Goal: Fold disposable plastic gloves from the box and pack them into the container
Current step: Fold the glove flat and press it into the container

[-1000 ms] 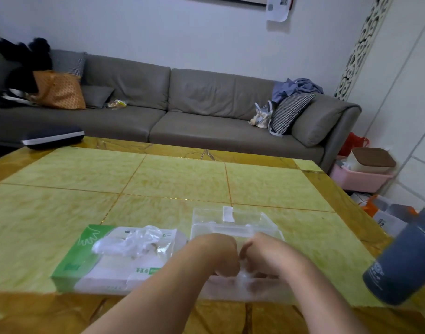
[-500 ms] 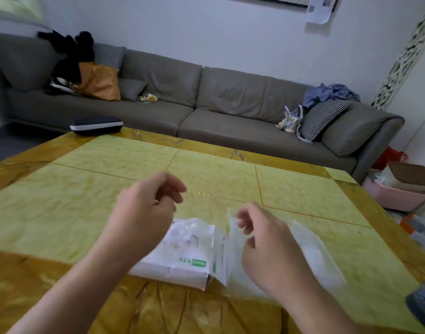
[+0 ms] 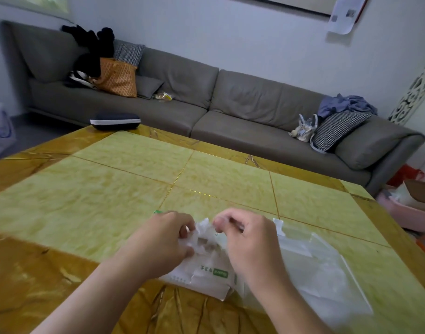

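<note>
Both hands are over the glove box (image 3: 206,276), which lies on the near part of the yellow table (image 3: 124,189); half a second ago they were raised and well apart above it, now they have dropped and drawn close together. Left hand (image 3: 163,239): fingers curled, pinching the crumpled clear glove (image 3: 204,235) that sticks up from the top of the box; earlier this hand held nothing visible. Right hand (image 3: 250,239): fingers curled, thumb and forefinger pinching the same glove at its upper right edge; the two pinches sit just beside each other, a narrow strip of plastic between them. Glove is bunched, not flat; how much of it remains inside the box cannot be told, hands cover the opening. Box: white with a green label on its near face, a green corner showing behind the left hand; position on the table matches the earlier frame. Clear container (image 3: 310,259) lies just right of the box, touching or nearly touching it, partly hidden by the right wrist; contents too transparent to judge. Far left table corner: dark case (image 3: 115,121); grey sofa (image 3: 230,104) beyond; both unchanged apart from the camera's shift.
</note>
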The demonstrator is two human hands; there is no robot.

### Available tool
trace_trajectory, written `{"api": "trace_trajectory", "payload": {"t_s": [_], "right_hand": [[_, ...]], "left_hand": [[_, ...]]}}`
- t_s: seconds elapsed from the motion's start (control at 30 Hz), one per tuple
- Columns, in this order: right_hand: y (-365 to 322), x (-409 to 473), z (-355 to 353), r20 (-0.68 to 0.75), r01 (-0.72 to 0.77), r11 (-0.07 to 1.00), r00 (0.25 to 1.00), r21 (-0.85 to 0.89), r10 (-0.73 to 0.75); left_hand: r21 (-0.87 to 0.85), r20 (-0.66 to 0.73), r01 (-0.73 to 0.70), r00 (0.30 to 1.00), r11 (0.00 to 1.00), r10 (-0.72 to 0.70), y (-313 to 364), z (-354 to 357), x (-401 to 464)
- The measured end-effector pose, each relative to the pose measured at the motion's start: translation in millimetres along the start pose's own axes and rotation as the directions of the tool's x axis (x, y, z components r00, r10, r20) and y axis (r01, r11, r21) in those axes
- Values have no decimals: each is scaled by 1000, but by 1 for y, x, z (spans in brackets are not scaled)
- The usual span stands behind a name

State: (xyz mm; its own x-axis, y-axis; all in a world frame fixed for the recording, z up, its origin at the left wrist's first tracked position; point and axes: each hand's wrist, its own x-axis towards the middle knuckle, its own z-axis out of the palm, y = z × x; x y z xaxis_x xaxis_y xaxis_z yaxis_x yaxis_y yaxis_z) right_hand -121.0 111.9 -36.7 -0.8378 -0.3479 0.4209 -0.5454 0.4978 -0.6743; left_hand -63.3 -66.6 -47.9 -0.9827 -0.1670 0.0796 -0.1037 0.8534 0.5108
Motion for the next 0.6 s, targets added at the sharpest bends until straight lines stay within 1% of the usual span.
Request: {"api": "trace_trajectory", "payload": {"t_s": [0.07,0.17,0.23,0.4,0.47,0.53,0.6], "right_hand": [[-1,-1,-4,-17,-62,996,998,56,63],[-1,-2,-8,-38,-112,988,992,111,116],[-2,-1,-13,-71,-138,972,986,188,154],[-9,5,-32,-175,-97,936,971,337,163],[-8,8,-43,-232,-80,911,955,404,187],[-7,12,-57,-272,-69,863,934,501,232],[-7,13,-71,-227,-104,755,920,647,321]], "left_hand": [[-4,8,13,1000,1000,-13,3,2,1],[-31,34,42,999,999,-41,7,3,0],[-28,44,55,998,998,-54,7,5,0],[-37,68,107,992,994,-104,5,3,0],[-28,60,99,993,995,-98,7,2,-1],[-35,37,83,996,996,-81,7,1,-2],[-46,35,53,998,998,-52,9,-4,-4]]}}
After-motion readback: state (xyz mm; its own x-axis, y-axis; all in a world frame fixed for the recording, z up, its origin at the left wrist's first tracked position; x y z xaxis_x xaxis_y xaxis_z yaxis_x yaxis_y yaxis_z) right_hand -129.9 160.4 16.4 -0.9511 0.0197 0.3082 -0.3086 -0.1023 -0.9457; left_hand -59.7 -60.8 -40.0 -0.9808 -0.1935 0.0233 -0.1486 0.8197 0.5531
